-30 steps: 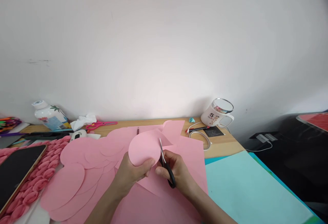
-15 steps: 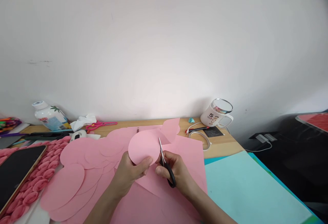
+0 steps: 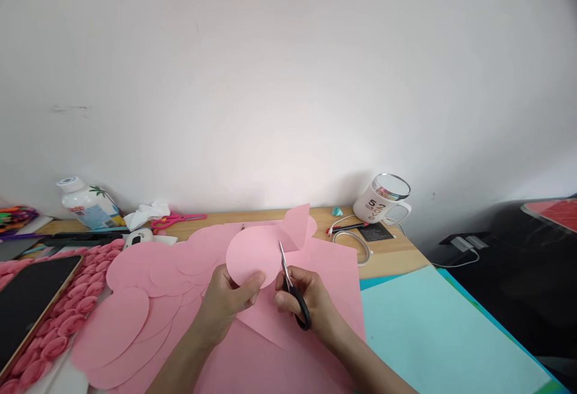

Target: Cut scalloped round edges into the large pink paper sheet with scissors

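My left hand (image 3: 228,301) pinches the lower edge of a pink paper sheet (image 3: 252,252) that is being cut into a round shape and is held up above the desk. My right hand (image 3: 311,304) grips black-handled scissors (image 3: 291,289), whose blades bite into the paper along the right side of the circle. An offcut flap (image 3: 297,225) of the same sheet sticks up behind the blades. Under both hands lies a large pink sheet (image 3: 279,358).
Several cut pink ovals (image 3: 130,310) are stacked at left, beside a mat of pink rosettes (image 3: 67,316) and a dark tablet (image 3: 27,301). At the back stand a white bottle (image 3: 88,204), pink scissors (image 3: 174,219) and a mug (image 3: 383,198). Turquoise paper (image 3: 433,334) lies at right.
The paper has been turned a little in my left hand, and the cut has run further round the circle. The offcut flap has shifted and narrowed.
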`<state>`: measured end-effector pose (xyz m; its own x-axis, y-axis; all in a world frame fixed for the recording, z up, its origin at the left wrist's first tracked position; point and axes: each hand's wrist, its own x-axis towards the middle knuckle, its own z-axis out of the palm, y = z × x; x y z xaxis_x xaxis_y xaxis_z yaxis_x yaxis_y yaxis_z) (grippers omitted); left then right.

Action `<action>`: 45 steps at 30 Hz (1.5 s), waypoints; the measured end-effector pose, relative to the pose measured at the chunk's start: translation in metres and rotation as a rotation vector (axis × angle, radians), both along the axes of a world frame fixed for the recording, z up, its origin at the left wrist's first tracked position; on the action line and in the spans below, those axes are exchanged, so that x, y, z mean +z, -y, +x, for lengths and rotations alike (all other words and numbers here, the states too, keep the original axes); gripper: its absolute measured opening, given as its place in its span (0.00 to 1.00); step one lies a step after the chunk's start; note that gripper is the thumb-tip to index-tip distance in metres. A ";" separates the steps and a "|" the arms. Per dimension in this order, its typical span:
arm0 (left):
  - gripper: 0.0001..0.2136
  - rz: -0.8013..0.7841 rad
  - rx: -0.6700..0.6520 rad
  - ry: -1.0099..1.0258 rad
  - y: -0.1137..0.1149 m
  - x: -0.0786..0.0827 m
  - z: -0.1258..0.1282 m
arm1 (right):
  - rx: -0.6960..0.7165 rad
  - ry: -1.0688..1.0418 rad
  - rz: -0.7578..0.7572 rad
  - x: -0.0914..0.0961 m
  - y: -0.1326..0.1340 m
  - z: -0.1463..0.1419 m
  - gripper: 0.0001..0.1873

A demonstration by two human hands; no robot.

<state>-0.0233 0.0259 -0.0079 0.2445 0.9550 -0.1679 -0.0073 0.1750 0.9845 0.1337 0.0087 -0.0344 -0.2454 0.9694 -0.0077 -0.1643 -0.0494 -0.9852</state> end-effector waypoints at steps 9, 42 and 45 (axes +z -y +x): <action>0.20 -0.013 0.007 0.020 0.001 0.005 0.001 | -0.003 0.005 -0.001 0.005 0.001 -0.001 0.21; 0.12 -0.050 0.001 -0.016 0.004 0.000 0.006 | -0.012 -0.041 0.078 -0.005 -0.001 0.000 0.20; 0.12 -0.048 0.000 -0.029 0.004 0.001 0.006 | -0.010 -0.042 0.077 -0.006 -0.001 0.000 0.21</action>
